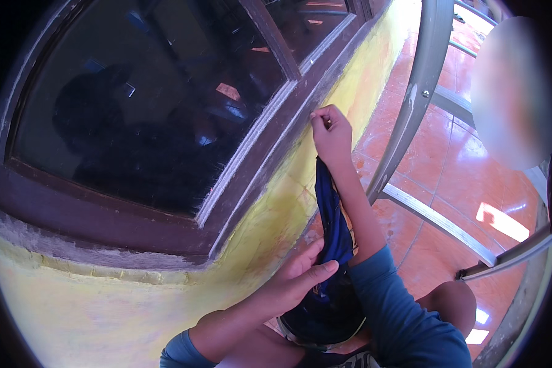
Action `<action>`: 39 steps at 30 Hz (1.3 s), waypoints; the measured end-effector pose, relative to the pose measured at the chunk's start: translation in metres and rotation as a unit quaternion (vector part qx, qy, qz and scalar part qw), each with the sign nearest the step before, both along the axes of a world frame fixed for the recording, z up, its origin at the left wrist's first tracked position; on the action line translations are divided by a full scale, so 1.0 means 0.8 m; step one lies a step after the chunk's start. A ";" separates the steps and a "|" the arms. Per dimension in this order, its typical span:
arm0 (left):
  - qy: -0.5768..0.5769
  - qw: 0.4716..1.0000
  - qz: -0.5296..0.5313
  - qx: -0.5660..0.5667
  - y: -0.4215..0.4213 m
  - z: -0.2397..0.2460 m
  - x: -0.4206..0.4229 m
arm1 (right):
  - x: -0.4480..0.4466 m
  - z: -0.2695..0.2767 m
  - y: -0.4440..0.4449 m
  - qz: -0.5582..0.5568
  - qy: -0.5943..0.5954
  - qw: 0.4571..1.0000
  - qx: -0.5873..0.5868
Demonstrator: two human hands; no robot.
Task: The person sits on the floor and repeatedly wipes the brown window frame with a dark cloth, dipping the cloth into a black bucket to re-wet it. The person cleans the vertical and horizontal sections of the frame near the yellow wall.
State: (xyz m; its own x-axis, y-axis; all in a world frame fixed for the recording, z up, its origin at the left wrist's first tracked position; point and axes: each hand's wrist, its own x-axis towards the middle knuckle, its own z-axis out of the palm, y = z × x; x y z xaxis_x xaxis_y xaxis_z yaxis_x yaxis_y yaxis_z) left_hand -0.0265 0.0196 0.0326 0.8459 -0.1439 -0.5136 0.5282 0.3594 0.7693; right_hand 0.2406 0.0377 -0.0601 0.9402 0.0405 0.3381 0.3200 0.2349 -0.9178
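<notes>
My right hand (332, 135) is raised in a loose fist in front of the yellow wall, under the window frame. From the heel of that hand a dark blue cloth (332, 216) hangs down, bunched and narrow, with an orange-yellow edge. Lower down, my left hand (301, 276) meets the cloth, its thumb across the front and its fingers at the left edge. Whether these fingers grip it is not plain. Below, between my legs, stands a dark round bucket-like container (324, 322); the cloth's lower end hangs over it, and its contents are too dark to make out.
A dark glass window pane (165, 115) in a brown frame (96, 227) fills the left, above the yellow wall (87, 299). At right, a metal frame with a curved tube (416, 92) and crossbars (441, 225) stands on the reddish floor tiles (409, 156). A blurred patch covers the upper right.
</notes>
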 end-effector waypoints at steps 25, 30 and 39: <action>-0.024 0.993 0.034 -0.113 -0.002 0.017 0.001 | 0.003 -0.009 0.005 0.015 0.048 0.998 -0.025; 0.017 0.997 0.022 -0.076 -0.011 0.006 -0.004 | -0.036 -0.024 0.001 0.033 -0.015 0.997 0.066; -0.025 0.997 0.045 -0.064 -0.008 0.019 -0.001 | 0.021 -0.004 -0.003 -0.042 0.062 0.996 0.044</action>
